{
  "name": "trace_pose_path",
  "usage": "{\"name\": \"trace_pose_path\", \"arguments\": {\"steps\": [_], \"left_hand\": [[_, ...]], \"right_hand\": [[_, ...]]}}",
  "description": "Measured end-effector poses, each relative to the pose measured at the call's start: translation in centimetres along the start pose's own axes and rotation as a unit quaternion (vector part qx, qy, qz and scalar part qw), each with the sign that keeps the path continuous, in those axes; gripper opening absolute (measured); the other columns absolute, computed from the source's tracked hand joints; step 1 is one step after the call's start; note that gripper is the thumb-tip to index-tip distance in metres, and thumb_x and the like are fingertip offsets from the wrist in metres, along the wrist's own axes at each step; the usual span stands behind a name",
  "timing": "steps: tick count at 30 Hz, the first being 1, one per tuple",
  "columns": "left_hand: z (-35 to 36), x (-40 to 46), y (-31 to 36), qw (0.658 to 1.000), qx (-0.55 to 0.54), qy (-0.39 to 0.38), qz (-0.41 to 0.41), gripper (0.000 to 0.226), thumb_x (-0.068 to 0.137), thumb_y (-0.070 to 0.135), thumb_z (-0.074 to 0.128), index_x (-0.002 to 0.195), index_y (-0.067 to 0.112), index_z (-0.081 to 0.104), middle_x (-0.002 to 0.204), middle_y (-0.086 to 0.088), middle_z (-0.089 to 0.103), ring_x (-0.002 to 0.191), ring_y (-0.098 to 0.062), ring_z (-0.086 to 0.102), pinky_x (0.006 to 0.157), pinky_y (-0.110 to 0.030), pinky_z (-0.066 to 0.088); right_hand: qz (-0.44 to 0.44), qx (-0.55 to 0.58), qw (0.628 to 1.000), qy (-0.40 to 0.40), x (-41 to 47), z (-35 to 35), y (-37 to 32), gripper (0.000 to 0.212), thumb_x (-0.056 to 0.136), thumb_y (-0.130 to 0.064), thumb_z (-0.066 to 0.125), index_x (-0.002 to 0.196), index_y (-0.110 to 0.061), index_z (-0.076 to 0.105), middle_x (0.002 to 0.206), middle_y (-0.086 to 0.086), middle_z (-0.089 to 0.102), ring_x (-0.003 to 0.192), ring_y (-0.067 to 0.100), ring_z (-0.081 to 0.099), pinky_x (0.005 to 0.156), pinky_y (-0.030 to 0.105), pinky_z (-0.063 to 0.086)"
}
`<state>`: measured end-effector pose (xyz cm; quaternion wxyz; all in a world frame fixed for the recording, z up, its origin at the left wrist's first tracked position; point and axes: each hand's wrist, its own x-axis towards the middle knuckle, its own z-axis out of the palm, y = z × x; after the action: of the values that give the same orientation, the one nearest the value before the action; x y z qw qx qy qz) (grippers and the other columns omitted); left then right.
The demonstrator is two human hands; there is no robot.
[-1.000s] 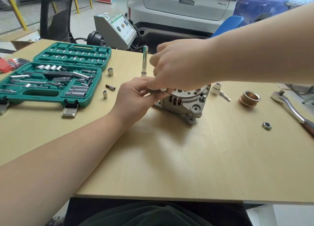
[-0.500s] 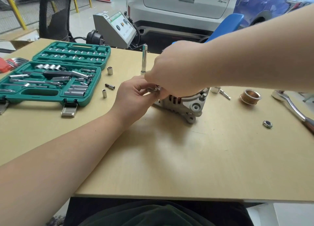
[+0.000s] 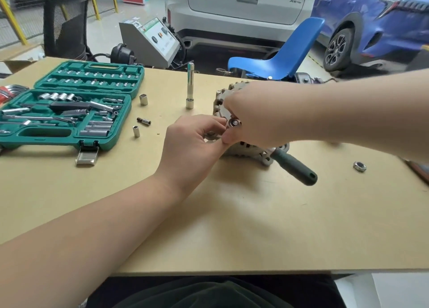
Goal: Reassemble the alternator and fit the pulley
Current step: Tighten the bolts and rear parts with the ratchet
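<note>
Teal-green socket case (image 3: pixel 120 135), silver alternator (image 3: pixel 249 148), dark green tool handle (image 3: pixel 294 167), blue chair (image 3: pixel 285 55), pale wood table (image 3: pixel 255 226)

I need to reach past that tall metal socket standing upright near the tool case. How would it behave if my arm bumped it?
The tall socket would probably tip easily: it stands on end, narrow against its height. Being round, shiny metal, it would likely roll across the smooth table once down. It looks rigid, so damage seems unlikely.

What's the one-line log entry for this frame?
step: alternator reassembly | left hand: pinching small part | right hand: gripping ratchet | nut: loose on table
</note>
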<state>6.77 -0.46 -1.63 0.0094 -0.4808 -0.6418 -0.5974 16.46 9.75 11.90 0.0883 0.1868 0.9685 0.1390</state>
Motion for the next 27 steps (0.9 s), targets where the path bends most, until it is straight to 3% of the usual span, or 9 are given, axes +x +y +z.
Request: {"name": "trace_pose_path", "arguments": {"steps": [3, 8, 12, 16, 19, 21, 23, 27], "left_hand": [[0.9, -0.8, 0.3, 0.994, 0.094, 0.001, 0.064, 0.022, 0.093, 0.039, 0.084, 0.090, 0.017, 0.085, 0.108, 0.008, 0.081, 0.098, -0.018, 0.067, 0.092, -0.040, 0.053], [1.8, -0.4, 0.1, 0.975, 0.161, 0.041, 0.149, 0.012, 0.090, 0.030, 0.088, 0.094, 0.019, 0.083, 0.103, 0.008, 0.079, 0.087, -0.030, 0.062, 0.081, -0.039, 0.050], [2.3, 0.3, -0.9, 0.977, 0.114, 0.034, 0.179, 0.010, 0.090, 0.019, 0.087, 0.092, 0.010, 0.082, 0.102, 0.004, 0.074, 0.099, -0.031, 0.056, 0.087, -0.035, 0.048], [2.6, 0.5, -1.3, 0.982, 0.062, 0.013, 0.180, 0.006, 0.088, 0.013, 0.088, 0.091, 0.010, 0.084, 0.101, 0.003, 0.073, 0.100, -0.032, 0.057, 0.093, -0.035, 0.046], [2.4, 0.5, -1.4, 0.985, 0.050, 0.006, 0.167, 0.005, 0.088, 0.010, 0.090, 0.087, 0.009, 0.085, 0.097, 0.002, 0.074, 0.100, -0.031, 0.058, 0.093, -0.038, 0.048], [2.2, 0.6, -1.4, 0.985, 0.050, 0.000, 0.162, 0.006, 0.088, 0.009, 0.089, 0.084, 0.008, 0.084, 0.095, 0.004, 0.073, 0.100, -0.028, 0.058, 0.092, -0.037, 0.048], [2.2, 0.5, -1.4, 0.984, 0.058, 0.000, 0.170, 0.009, 0.092, 0.013, 0.082, 0.084, 0.008, 0.084, 0.096, 0.003, 0.073, 0.101, -0.027, 0.057, 0.093, -0.036, 0.047], [2.1, 0.5, -1.5, 0.982, 0.068, -0.012, 0.175, 0.012, 0.085, 0.017, 0.072, 0.083, 0.009, 0.081, 0.098, 0.001, 0.072, 0.102, -0.031, 0.058, 0.094, -0.037, 0.047]], "right_hand": [[0.010, -0.002, 1.000, 0.009, -1.9, 0.6, 0.6, 0.038, 0.100, -0.055, 0.058, 0.093, -0.018, 0.054, 0.077, -0.002, 0.052, 0.063, 0.012, 0.046, 0.050, 0.030, 0.030], [0.054, 0.106, 0.993, 0.013, -2.9, 1.3, 1.4, 0.046, 0.098, -0.063, 0.055, 0.081, -0.021, 0.048, 0.076, 0.000, 0.059, 0.065, 0.014, 0.052, 0.052, 0.033, 0.032], [0.078, 0.158, 0.982, 0.059, -3.2, 2.5, 0.9, 0.046, 0.097, -0.063, 0.056, 0.077, -0.024, 0.043, 0.076, -0.001, 0.054, 0.066, 0.013, 0.049, 0.052, 0.033, 0.029], [0.085, 0.137, 0.979, 0.126, -4.1, 3.3, 1.5, 0.047, 0.099, -0.066, 0.047, 0.081, -0.023, 0.049, 0.076, -0.002, 0.056, 0.067, 0.014, 0.049, 0.053, 0.034, 0.032], [-0.006, 0.118, 0.970, 0.214, -5.4, 3.4, 3.3, 0.016, 0.106, -0.037, 0.051, 0.112, -0.025, 0.060, 0.102, -0.001, 0.067, 0.086, 0.026, 0.059, 0.068, 0.042, 0.051], [-0.128, 0.043, 0.963, 0.235, -6.6, 3.5, 4.3, 0.027, 0.101, -0.018, 0.060, 0.124, -0.030, 0.065, 0.117, -0.002, 0.065, 0.100, 0.029, 0.060, 0.071, 0.044, 0.055], [-0.197, -0.052, 0.952, 0.229, -7.3, 3.9, 4.7, 0.032, 0.101, -0.018, 0.059, 0.128, -0.033, 0.065, 0.124, 0.001, 0.061, 0.105, 0.030, 0.056, 0.072, 0.043, 0.053], [-0.246, -0.179, 0.926, 0.226, -7.1, 4.4, 3.2, 0.031, 0.106, -0.015, 0.042, 0.125, -0.031, 0.061, 0.130, 0.000, 0.057, 0.104, 0.027, 0.050, 0.079, 0.040, 0.046]]}}
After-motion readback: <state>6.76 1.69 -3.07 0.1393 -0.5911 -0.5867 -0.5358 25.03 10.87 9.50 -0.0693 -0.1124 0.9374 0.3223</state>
